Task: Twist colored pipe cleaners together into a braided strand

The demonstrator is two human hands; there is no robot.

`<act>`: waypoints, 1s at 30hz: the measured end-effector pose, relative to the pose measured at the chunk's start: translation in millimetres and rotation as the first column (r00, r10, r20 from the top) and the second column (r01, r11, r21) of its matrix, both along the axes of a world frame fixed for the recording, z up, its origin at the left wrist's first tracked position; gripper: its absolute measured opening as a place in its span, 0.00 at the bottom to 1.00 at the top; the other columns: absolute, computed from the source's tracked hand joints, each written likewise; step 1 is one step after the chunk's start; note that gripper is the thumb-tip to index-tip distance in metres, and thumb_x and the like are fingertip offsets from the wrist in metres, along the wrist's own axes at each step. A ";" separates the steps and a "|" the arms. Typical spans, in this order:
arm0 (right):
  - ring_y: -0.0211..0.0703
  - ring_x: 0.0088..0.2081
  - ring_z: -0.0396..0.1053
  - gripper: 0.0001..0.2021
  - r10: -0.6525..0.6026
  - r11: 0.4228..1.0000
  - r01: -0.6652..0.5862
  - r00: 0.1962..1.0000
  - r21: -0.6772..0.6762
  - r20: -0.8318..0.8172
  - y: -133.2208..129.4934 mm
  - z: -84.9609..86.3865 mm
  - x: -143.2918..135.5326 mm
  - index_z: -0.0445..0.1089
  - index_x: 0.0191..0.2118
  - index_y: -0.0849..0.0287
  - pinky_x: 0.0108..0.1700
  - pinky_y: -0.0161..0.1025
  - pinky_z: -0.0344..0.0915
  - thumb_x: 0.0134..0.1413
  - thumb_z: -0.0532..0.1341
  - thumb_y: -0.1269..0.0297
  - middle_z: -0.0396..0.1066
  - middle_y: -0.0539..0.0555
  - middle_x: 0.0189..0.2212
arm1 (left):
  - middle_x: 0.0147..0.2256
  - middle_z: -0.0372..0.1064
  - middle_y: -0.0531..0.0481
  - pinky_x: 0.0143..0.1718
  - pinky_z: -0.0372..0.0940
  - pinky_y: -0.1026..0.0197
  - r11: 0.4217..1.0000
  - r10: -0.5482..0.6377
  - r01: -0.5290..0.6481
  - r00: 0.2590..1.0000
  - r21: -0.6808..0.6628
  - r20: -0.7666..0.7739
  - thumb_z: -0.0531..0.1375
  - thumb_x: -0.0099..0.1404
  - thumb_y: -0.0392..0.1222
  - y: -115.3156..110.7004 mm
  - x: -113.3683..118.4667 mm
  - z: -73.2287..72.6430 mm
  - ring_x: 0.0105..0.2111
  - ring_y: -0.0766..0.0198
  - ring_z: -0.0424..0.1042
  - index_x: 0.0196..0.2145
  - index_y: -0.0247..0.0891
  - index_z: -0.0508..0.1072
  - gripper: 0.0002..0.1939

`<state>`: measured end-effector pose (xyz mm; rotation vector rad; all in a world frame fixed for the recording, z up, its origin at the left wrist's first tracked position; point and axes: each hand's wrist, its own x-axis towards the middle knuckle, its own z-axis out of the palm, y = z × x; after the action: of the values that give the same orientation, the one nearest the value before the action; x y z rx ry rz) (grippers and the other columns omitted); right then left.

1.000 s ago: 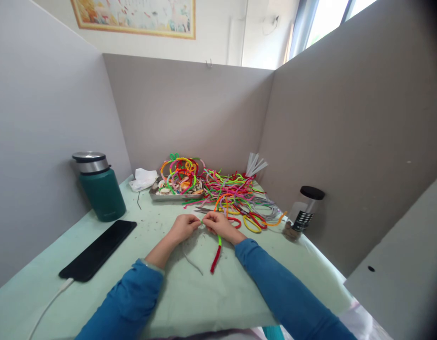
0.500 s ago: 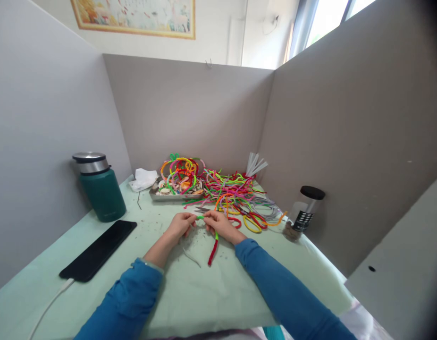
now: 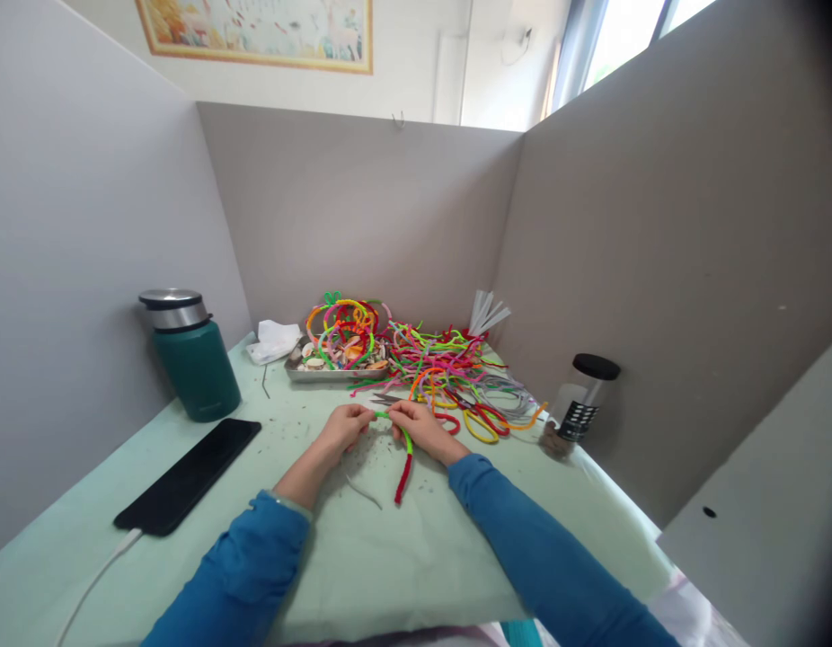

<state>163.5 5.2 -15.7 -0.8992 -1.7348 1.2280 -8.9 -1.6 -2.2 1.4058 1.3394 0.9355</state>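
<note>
Between my two hands stretches a short length of green pipe cleaner (image 3: 382, 415). My left hand (image 3: 347, 426) pinches its left end between thumb and fingers. My right hand (image 3: 420, 426) grips it a little to the right. From under the right hand a lime-green and red piece (image 3: 403, 478) hangs down toward the tabletop; where it joins the green part is hidden by the fingers. A thin grey strand (image 3: 363, 491) lies on the cloth just below the hands. Scissors with red handles (image 3: 448, 422) rest beyond my right hand, their blades partly covered.
Behind the hands stand a metal tray (image 3: 335, 376) of shell-like pieces and coloured loops, and a pile of pipe cleaners (image 3: 443, 355). A green bottle (image 3: 195, 364) and a phone (image 3: 187, 476) are at left, a black-lidded jar (image 3: 579, 409) at right. Grey partitions (image 3: 362, 198) enclose the table.
The hanging lime-green and red piece has shifted slightly, with more of its lime part showing below my right hand. Both hands stay in nearly the same place.
</note>
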 end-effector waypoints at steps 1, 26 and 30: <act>0.32 0.19 0.59 0.11 0.003 1.000 -0.003 1.000 0.005 0.002 -0.1 0.3 -0.1 0.64 0.32 0.61 0.22 0.29 0.55 0.53 0.55 0.58 0.64 0.47 0.18 | 0.15 0.52 0.61 0.12 0.41 0.69 1.000 0.001 -0.001 1.000 0.010 -0.014 0.57 0.52 0.54 -0.5 0.6 0.6 0.10 0.77 0.46 0.31 0.33 0.67 0.19; 0.32 0.21 0.54 0.07 -0.181 0.973 0.163 0.979 0.164 0.095 4.3 -7.1 -5.7 0.67 0.30 0.61 0.22 0.29 0.49 0.48 0.56 0.63 0.60 0.46 0.19 | 0.15 0.55 0.59 0.11 0.43 0.68 0.999 -0.042 0.042 0.998 -0.001 -0.042 0.56 0.54 0.52 1.9 1.0 -4.9 0.09 0.76 0.48 0.28 0.34 0.66 0.16; 0.32 0.21 0.54 0.06 -0.202 0.967 0.185 0.976 0.173 0.086 3.5 -6.1 -6.7 0.66 0.29 0.61 0.22 0.29 0.49 0.47 0.56 0.64 0.60 0.46 0.19 | 0.15 0.56 0.59 0.10 0.44 0.68 0.998 -0.046 0.046 0.999 -0.033 0.014 0.57 0.53 0.52 2.9 2.0 -5.3 0.08 0.77 0.47 0.27 0.34 0.64 0.16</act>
<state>156.9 8.7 -21.7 -1.0215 -1.7534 0.9120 -6.9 1.3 -7.4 1.3971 1.3014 0.8871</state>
